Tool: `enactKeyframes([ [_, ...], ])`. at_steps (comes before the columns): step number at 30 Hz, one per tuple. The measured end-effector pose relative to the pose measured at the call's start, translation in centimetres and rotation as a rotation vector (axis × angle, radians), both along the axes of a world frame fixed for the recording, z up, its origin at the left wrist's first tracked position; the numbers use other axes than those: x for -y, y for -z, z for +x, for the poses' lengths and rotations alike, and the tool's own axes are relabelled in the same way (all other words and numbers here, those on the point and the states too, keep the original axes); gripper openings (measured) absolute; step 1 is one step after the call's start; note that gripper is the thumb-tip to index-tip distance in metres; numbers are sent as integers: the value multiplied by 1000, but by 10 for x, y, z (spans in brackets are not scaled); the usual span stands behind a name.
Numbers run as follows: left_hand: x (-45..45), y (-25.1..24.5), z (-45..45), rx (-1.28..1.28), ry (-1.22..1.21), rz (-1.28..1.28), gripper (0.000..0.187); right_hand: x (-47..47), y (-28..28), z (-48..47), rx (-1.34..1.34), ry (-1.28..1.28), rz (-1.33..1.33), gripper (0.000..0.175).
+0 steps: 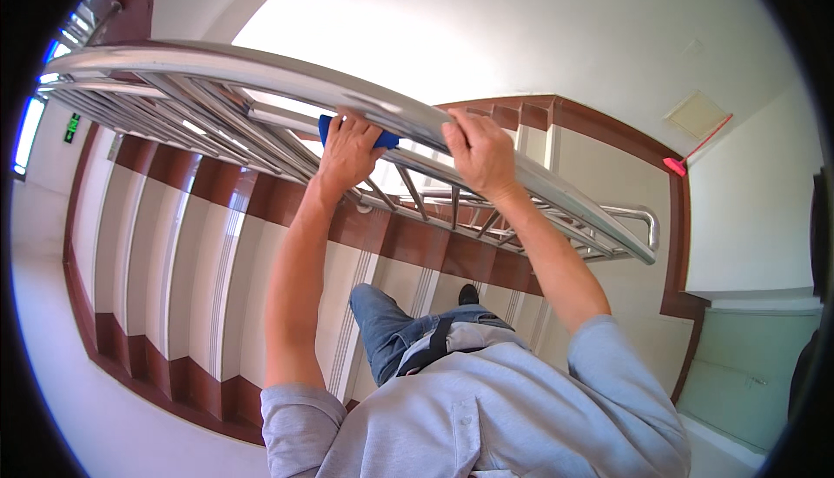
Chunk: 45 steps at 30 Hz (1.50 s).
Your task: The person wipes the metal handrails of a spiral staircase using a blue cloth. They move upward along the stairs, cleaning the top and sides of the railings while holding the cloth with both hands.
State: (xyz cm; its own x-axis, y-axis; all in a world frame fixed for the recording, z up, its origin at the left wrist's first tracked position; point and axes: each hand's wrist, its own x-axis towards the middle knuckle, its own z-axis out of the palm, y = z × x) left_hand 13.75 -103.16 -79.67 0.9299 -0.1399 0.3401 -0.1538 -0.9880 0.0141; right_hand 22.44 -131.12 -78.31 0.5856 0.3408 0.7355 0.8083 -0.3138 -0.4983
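Note:
A stainless steel stair handrail (pixel 260 68) crosses the view from the upper left to the right, with metal bars below it. My left hand (pixel 352 149) presses a blue cloth (pixel 389 140) against the rail just under the top tube; the cloth shows on both sides of the fingers. Further down the rail, my right hand (pixel 481 149) is closed over the top tube, its thumb and fingers on the near side. The undersides of both hands are hidden.
Cream steps with brown edging (pixel 195 243) run beneath me, my dark shoe (pixel 468 294) on one. Another flight lies beyond the railing. A red broom (pixel 677 165) leans at the wall by the landing (pixel 625 282). A greenish door (pixel 749 374) stands lower right.

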Motion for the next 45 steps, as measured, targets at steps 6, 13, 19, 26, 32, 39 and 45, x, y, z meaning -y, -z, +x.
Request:
enactKeyframes([
  [6, 34, 5, -6, -37, -110, 26, 34, -3, 1, -3, -18, -24, 4, 34],
  [13, 44, 18, -6, 87, -136, -79, 42, 0, 2, -3, -60, -48, -23, 38],
  [19, 77, 76, -44, 468, -262, -415, 55, 4, 1, -1, -61, -48, -70, 42],
  [26, 100, 168, -72, 678, -615, -1767, 36, 19, 21, -39, 233, -188, -59, 39],
  [32, 148, 151, -8, 573, -504, -2104, 67, 20, 69, -66, 28, -439, -266, 24],
  [39, 136, 150, -4, 481, -320, -1329, 86, 7, 72, -24, -74, -388, -358, 25],
  [45, 117, 150, 6, 606, -267, -1351, 45, -8, 79, -19, -15, -450, -441, 32],
])
